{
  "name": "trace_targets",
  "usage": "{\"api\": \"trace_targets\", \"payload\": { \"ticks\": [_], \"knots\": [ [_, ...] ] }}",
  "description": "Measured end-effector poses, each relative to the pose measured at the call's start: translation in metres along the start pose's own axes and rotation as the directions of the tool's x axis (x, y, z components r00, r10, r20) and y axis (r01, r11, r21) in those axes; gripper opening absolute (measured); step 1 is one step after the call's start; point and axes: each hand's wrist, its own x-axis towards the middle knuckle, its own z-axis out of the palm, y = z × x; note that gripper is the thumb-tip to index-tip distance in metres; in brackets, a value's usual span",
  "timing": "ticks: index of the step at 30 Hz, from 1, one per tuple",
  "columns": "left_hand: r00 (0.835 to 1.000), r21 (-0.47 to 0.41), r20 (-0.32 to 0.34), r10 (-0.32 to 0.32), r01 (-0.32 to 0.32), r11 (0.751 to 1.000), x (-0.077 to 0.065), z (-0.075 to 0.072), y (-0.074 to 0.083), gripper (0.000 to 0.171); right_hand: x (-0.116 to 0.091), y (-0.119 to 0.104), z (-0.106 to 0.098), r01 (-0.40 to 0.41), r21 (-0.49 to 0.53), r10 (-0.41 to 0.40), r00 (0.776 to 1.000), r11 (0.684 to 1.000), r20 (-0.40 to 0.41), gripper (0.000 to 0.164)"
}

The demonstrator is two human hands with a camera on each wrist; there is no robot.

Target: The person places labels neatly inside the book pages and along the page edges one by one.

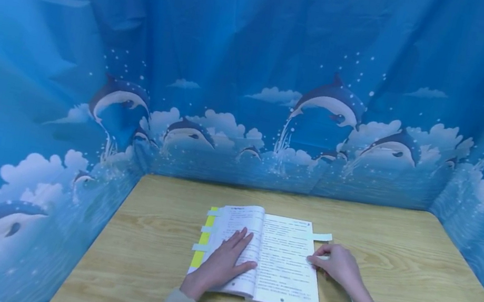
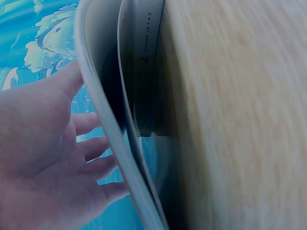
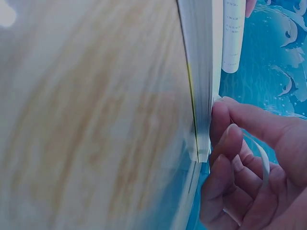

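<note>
An open book (image 1: 290, 266) with printed pages lies on the table. My left hand (image 1: 226, 260) rests on its left page with the fingers spread; in the left wrist view the hand (image 2: 53, 143) is beside the book's thick, curved edge (image 2: 103, 105). At the right page's outer edge, my right hand (image 1: 338, 266) pinches a pale paper strip (image 3: 263, 160) between thumb and fingertips. The strip's end by the page is mostly hidden by the fingers. Above that hand, another pale strip (image 1: 321, 237) sticks out from the right page.
Three pale strips, one of them a lower tab (image 1: 200, 248), stick out past the book's left side over a yellow edge (image 1: 197, 258). The wood-grain table (image 1: 405, 264) extends around the book. A blue dolphin curtain (image 1: 237, 65) hangs behind and at both sides.
</note>
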Motion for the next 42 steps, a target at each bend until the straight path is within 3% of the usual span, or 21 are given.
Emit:
{"api": "trace_targets", "payload": {
  "ticks": [8, 15, 20, 34, 42],
  "knots": [
    [1.0, -0.001, 0.007, -0.004, 0.004, 1.0, 0.001, 0.001, 0.0, 0.078, -0.001, -0.007, 0.001, -0.008, -0.027, 0.009, 1.0, 1.0, 0.02, 0.014],
    [1.0, -0.01, 0.015, -0.01, 0.01, 1.0, 0.001, 0.0, 0.0, 0.078, 0.004, -0.009, -0.003, 0.056, -0.15, -0.051, 0.998, 0.987, 0.039, 0.022],
    [1.0, -0.009, 0.016, -0.014, 0.014, 1.0, 0.0, -0.001, 0.001, 0.078, 0.006, -0.006, -0.006, 0.046, -0.189, -0.034, 0.997, 0.981, 0.066, 0.028],
    [0.996, -0.006, -0.079, 0.031, -0.032, 0.999, -0.004, -0.007, -0.001, 0.073, 0.006, -0.001, -0.001, 0.069, -0.196, -0.054, 0.995, 0.978, 0.081, 0.036],
    [0.988, 0.017, -0.13, 0.086, -0.084, 0.996, -0.009, -0.006, -0.009, 0.07, -0.003, -0.002, 0.0, 0.15, -0.175, -0.137, 0.987, 0.973, 0.081, 0.039]
  ]
}}
